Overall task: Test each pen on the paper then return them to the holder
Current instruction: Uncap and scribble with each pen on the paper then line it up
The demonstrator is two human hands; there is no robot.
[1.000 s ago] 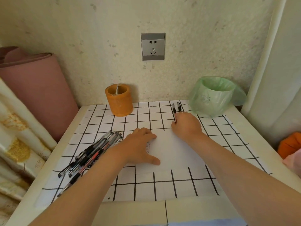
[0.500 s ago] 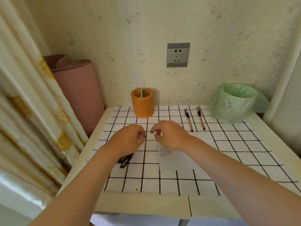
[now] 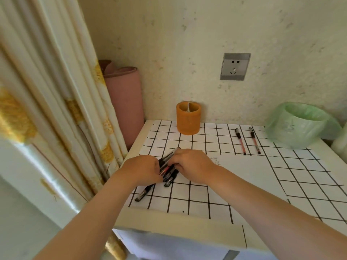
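Head view. The pile of pens lies on the left part of the checked cloth, between the two hands. Its long axis runs diagonally, from near-left to far-right. One pen end sticks out past the knuckles toward the far right. Another pen pokes out near-left beneath the left wrist, and a third shows a short dark end just near of the hands.

The left hand has its fingers bent and closed on the pile from the left. The right hand, back up, has its fingers curled down onto the pile from the right. The fingertips of both hands are hidden, so which pens each grips cannot be told. The middle of the pile is covered, and the pen count is unclear.

A pair of red pens lies far right, well apart from the pile. They are parallel and not touching, with long axes running near to far and dark ends toward the wall.

The orange holder stands upright at the far edge against the wall. Its contents are not discernible beyond a thin divider.

The paper lies flat to the right of the right hand, which covers its left edge. Small marks near that edge are too faint to read.

A bin lined with a green bag stands far right, cut off at the frame edge. A socket is on the wall, with a curtain and a pink roll at the left. The table front edge shows below the cloth.
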